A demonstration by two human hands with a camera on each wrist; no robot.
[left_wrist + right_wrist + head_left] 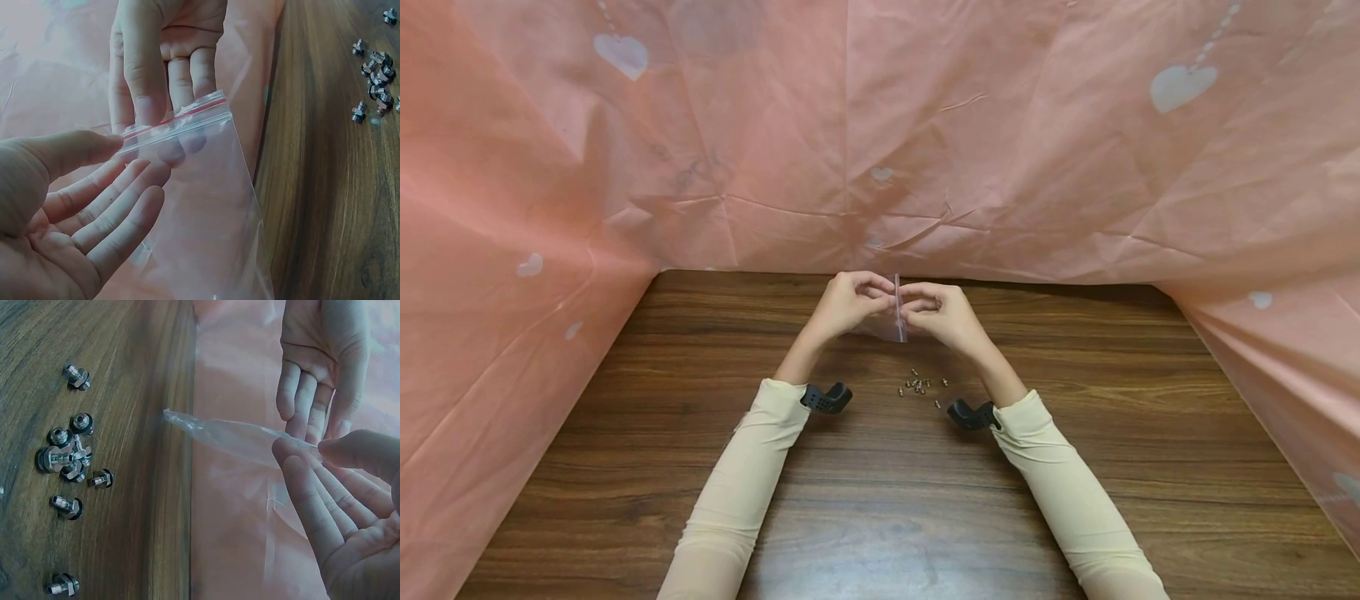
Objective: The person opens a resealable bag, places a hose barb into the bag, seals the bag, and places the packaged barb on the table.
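A clear zip-lock bag (203, 200) with a red line along its mouth is held up between both hands, above the far side of the table. My left hand (841, 307) pinches the bag's mouth between thumb and fingers. Facing it, my right hand (953, 317) pinches the same edge from the other side. In the right wrist view the bag (231, 439) appears nearly edge-on, and I see nothing inside it. Below the hands, a loose cluster of small metal threaded fittings (69, 456) with dark rings lies on the wood.
The dark wood-grain table (865, 483) extends towards me and to both sides. Pink cloth (850, 125) with white hearts hangs behind the table and along its left and right sides. Black wrist-worn devices (827, 398) sit at both cuffs, the right one close to the fittings.
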